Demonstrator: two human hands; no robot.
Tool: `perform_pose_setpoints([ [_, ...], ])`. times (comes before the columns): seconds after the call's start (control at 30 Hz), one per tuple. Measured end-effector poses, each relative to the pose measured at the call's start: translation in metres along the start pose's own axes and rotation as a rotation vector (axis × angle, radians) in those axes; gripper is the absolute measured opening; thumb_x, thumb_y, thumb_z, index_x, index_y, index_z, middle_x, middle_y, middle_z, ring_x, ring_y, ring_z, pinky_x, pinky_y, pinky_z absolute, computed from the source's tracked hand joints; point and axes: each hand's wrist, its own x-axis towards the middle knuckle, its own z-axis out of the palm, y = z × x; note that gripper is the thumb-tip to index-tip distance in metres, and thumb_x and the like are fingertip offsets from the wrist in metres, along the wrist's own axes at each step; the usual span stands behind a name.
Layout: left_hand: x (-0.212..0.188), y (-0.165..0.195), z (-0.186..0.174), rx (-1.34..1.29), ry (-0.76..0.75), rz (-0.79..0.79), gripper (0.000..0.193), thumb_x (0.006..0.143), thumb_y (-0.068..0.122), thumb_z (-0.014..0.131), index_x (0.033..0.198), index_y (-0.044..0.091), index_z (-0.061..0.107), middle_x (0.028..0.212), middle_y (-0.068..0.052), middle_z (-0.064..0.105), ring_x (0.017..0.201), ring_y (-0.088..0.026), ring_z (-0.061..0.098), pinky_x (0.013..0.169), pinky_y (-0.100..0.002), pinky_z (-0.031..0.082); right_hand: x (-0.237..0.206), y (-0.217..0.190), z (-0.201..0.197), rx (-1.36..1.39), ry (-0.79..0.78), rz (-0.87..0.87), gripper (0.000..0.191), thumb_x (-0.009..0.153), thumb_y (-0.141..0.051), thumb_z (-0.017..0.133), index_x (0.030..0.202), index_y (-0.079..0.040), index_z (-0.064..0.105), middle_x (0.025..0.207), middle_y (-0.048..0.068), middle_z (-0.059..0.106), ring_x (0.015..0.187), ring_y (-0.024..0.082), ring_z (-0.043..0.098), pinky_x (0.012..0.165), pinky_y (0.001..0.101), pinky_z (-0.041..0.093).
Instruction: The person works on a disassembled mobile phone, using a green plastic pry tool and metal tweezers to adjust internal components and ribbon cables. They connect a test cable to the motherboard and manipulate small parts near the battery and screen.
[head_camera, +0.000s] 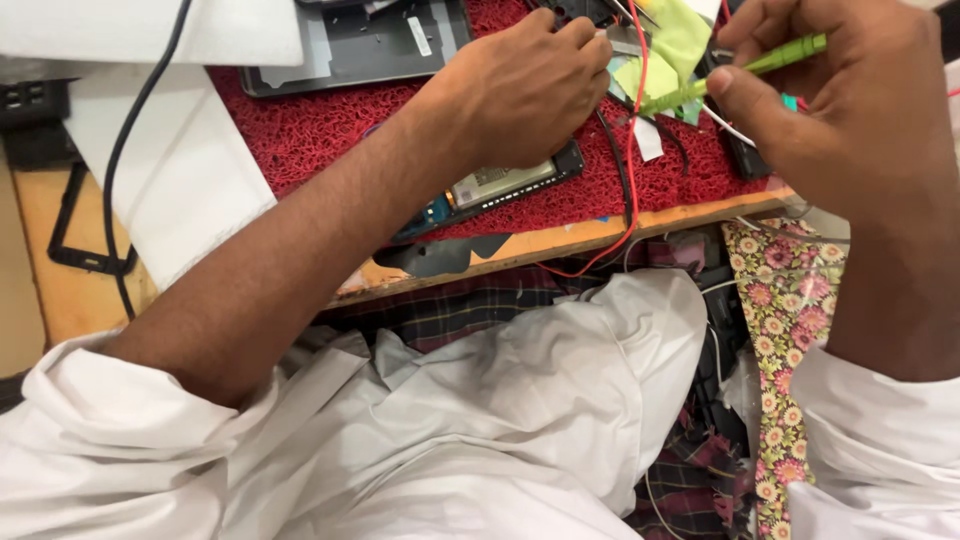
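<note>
In right hand (850, 100): pinched green screwdriver (745, 75).

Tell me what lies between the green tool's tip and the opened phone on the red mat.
The left hand lies between the green tool, held in the right hand, and the opened phone; black and red wires also cross there.

Colours on your table, top to bottom

Your right hand (850, 100) has a bright green tool (740, 78); yellow-green scraps (672, 40) behind it. Mat (320, 130) is deep red, looped texture. Red wire (632, 130) and black wire (612, 150) run over it. Opened phone (500, 190): black frame, silver-grey and blue inside. Grey panel (360, 45) up top. Table (70, 300) edge is orange-tan wood, white sheets (180, 190) on it. Your sleeves (500, 420) are white; cloth (790, 330) at right is cream with pink flowers, dark maroon plaid cloth (480, 305) beneath.
</note>
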Motion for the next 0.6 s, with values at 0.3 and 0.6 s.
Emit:
perform_pose_setpoints([
  [0.3,-0.029,-0.041,-0.038,-0.612,-0.011,-0.506,0.023,0.092,0.007,0.054,0.110,0.000,0.067,0.097,-0.025,0.070,0.085,-0.040,0.070,0.073,-0.053,0.055,-0.009,0.002,0.009,-0.031,0.042,-0.063,0.014,0.107,0.009,0.072,0.118,0.010,0.064,0.103,0.013,0.069,0.094,0.012,0.068,0.083,0.0242,0.059],
  [0.6,-0.085,-0.071,-0.040,-0.424,-0.058,-0.650,0.009,0.097,0.007,0.066,0.105,0.006,0.071,0.091,-0.019,0.074,0.074,-0.036,0.072,0.063,-0.049,0.056,-0.002,0.007,0.022,0.141,0.028,0.105,0.014,0.112,0.001,0.069,0.120,0.006,0.058,0.100,0.009,0.064,0.089,0.011,0.066,0.076,0.0217,0.054],
])
